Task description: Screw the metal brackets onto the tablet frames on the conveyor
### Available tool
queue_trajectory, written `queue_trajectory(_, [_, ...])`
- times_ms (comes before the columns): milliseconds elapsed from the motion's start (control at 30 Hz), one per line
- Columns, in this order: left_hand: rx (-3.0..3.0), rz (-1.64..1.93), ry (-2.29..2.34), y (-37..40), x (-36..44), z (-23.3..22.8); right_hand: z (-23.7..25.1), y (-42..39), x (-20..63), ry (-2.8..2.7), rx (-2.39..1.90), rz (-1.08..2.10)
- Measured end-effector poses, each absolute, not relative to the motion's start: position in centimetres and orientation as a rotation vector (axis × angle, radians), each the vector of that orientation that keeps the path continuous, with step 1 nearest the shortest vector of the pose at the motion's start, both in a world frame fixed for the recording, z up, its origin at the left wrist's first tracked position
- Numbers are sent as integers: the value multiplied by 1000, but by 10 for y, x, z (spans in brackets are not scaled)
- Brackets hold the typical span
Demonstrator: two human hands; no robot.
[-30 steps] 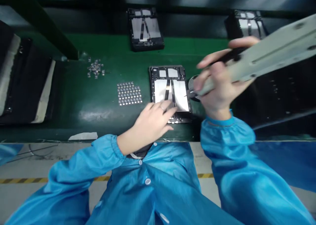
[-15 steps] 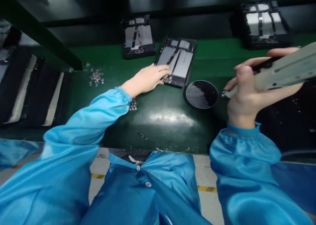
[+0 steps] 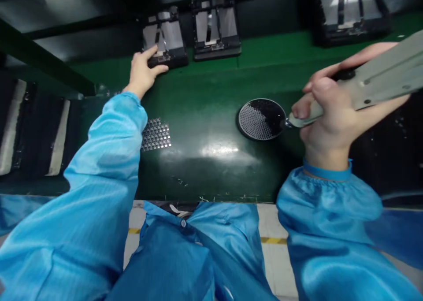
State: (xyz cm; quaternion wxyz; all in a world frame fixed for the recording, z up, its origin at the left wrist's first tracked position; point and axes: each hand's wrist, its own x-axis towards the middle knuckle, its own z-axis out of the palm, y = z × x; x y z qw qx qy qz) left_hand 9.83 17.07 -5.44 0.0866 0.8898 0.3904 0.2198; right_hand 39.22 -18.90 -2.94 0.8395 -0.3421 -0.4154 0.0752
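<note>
Overhead, 3 open tablets (image 3: 164, 39), 1 round dish (image 3: 261, 119), 1 screwdriver (image 3: 370, 87).

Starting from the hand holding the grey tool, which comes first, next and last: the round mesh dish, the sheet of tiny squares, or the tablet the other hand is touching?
From the right hand:
1. Round mesh dish, just beside it, at the grey tool's tip.
2. Sheet of tiny squares, across the green belt, by the left sleeve.
3. Tablet under the left hand, at the belt's far edge.

The grey tool (image 3: 380, 83) and far-right device (image 3: 350, 10) run off the frame's edges.
</note>
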Motion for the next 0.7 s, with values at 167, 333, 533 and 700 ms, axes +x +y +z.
queue_trajectory(167, [2439,812,1256,125,86,-23,-37,-176,384,-903,-652,133])
queue_trajectory(333, [2480,611,1158,-31,42,8,-36,-175,375,-948,-661,117])
queue_trajectory(533, [2555,306,1067,-195,15,-21,-38,-179,373,-983,-657,100])
queue_trajectory(700, [2659,64,1085,-179,11,-16,-42,-182,375,-1004,-780,140])
